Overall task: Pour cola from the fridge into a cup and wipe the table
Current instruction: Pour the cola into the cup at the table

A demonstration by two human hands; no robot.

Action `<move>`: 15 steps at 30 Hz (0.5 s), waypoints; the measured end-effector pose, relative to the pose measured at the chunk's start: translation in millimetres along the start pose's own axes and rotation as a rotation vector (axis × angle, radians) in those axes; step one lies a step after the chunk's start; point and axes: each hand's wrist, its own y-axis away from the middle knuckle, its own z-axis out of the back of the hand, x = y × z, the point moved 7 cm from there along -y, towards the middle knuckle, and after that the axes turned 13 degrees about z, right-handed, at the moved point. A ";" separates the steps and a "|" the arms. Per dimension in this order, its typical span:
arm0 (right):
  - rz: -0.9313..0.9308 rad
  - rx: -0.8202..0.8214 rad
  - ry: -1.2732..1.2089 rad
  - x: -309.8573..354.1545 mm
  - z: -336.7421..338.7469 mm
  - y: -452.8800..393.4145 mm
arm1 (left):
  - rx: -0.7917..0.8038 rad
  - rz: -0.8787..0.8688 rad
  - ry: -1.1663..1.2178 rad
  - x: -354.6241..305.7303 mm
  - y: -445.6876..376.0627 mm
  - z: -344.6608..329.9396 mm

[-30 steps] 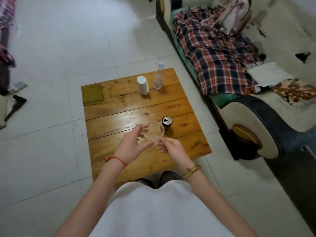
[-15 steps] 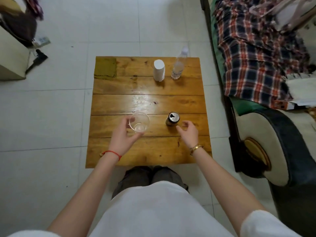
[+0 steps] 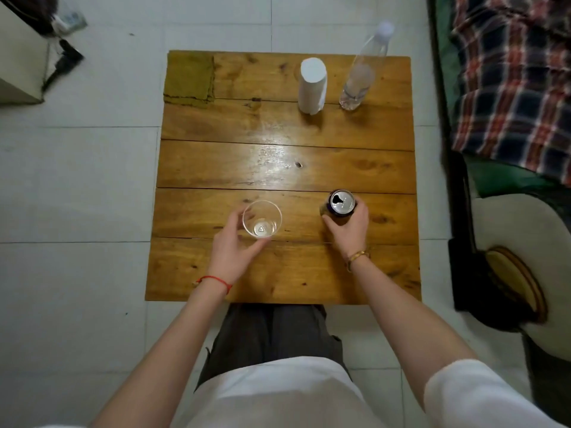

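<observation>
Clear round cup (image 3: 262, 220), metal can (image 3: 341, 202) (opened)

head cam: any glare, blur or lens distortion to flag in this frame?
Head view: overhead-light glare on the table mid-plank; wide-angle distortion leans the water bottle and paper roll outward; clear cup low-contrast; can top sharp; plaid blanket soft at edge.

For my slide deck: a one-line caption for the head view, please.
Left hand holds an empty clear cup; right hand grips an opened cola can on the wooden table.
</observation>
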 end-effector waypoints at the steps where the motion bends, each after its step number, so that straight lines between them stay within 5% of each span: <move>1: 0.000 -0.019 -0.005 -0.8 -1.1 -1.4 | 0.004 0.004 0.003 2.0 -2.0 -2.1; 15: 0.181 -0.044 -0.180 96.8 79.9 20.7 | 0.004 -0.076 -0.034 -63.2 26.9 44.1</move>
